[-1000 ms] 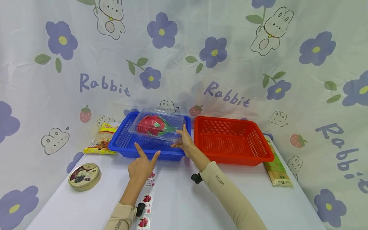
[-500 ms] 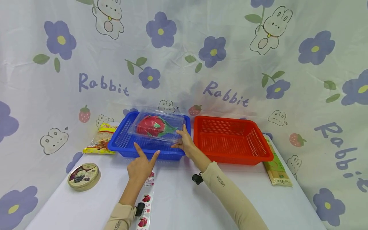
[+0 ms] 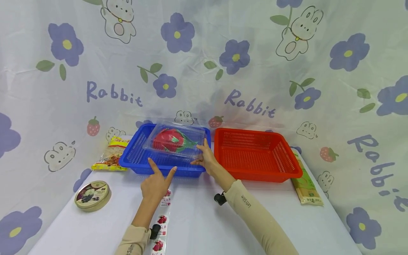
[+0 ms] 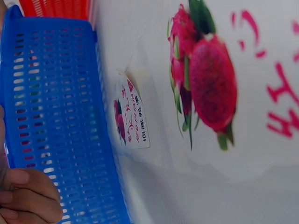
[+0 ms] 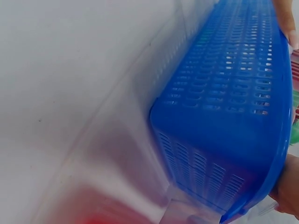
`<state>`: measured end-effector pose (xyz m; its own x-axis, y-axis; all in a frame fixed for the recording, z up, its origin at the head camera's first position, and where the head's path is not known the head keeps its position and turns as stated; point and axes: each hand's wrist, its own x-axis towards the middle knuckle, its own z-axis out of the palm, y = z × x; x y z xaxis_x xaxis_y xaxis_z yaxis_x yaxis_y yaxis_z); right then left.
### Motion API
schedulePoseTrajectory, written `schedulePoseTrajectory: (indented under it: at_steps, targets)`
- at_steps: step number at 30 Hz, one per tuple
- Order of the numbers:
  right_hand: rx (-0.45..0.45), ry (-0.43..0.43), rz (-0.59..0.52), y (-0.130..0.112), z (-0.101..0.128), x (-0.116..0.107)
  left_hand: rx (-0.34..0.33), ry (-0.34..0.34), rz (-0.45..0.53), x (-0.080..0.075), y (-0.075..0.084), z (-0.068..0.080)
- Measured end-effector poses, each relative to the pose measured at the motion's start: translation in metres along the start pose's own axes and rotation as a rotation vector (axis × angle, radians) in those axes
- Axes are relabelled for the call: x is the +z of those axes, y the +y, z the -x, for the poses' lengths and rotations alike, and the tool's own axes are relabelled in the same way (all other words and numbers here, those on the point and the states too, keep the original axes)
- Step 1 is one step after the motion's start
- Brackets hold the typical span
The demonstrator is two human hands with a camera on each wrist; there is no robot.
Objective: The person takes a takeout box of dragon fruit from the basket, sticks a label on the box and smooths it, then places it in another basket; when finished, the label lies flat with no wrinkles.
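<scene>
Gripping a clear box by its right end, the right hand holds it over the blue basket, red dragon fruit showing through the box. Left hand sits at the basket's front, thumb and index spread, grip loose, holding nothing.

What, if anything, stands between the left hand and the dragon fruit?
Two things: the blue basket's near rim, between most of the left hand and the dragon fruit, and the clear plastic box that the right hand grips, through which the fruit shows.
</scene>
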<state>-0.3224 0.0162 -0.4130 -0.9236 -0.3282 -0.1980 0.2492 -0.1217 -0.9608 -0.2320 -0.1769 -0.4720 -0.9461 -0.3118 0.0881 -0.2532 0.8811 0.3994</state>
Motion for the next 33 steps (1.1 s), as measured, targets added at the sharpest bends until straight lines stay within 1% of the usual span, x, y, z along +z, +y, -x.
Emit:
schedulePoseTrajectory:
  at_steps: [14,21,25,28,31,33]
  targets:
    - [-0.002,0.007,-0.019,-0.002,0.006,-0.003,-0.002,-0.003,-0.005,-0.002,0.001,0.001]
    - [-0.012,-0.004,-0.026,-0.005,0.011,-0.005,-0.004,-0.01,0.0,-0.003,0.002,0.0]
    - [-0.017,0.0,-0.031,-0.007,0.015,-0.006,-0.003,-0.017,0.012,-0.005,0.0,0.001]
    - [-0.016,0.001,-0.03,-0.007,0.018,-0.007,-0.016,0.014,0.033,-0.011,-0.005,0.003]
    - [-0.023,-0.004,-0.021,-0.007,0.02,-0.008,-0.028,0.099,0.073,-0.022,-0.012,0.003]
    - [-0.027,-0.007,-0.016,-0.007,0.02,-0.008,-0.008,0.16,0.095,-0.033,-0.016,0.001]
